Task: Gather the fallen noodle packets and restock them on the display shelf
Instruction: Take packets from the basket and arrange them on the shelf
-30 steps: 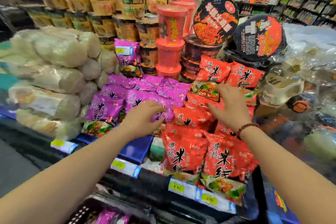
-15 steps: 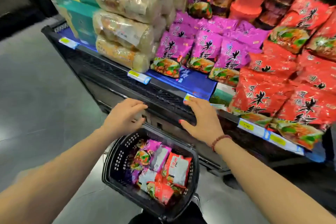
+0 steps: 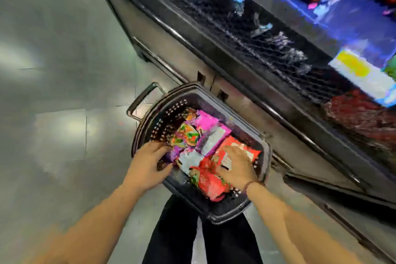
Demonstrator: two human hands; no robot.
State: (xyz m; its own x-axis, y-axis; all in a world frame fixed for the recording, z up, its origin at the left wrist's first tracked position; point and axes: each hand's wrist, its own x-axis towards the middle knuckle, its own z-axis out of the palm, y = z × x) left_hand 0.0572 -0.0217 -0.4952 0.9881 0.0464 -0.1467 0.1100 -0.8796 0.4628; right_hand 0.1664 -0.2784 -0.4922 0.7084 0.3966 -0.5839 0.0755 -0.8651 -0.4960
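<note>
Both hands are now working inside the basket (image 3: 265,156). Half a second ago they were hovering at its rim, and a second ago they were arranging packets up on the display shelf (image 3: 235,49). The left hand (image 3: 147,165) is reaching in at the basket's left wall, its fingers (image 3: 159,146) bending onto a purple packet (image 3: 174,154). Blur is hiding whether they are closing on it, so the grip cannot be told. The right hand (image 3: 235,167) is lying on a red packet (image 3: 212,184), its fingers (image 3: 246,154) spread and only lightly bent, not visibly wrapping it. The other gathered packets are lying in a loose heap directly beneath and between the fingers. The shelf is standing beyond and above the fingertips, to their right. By judgement, the cycle is returning to pick-up, and the packets in the basket are still awaiting restocking.
</note>
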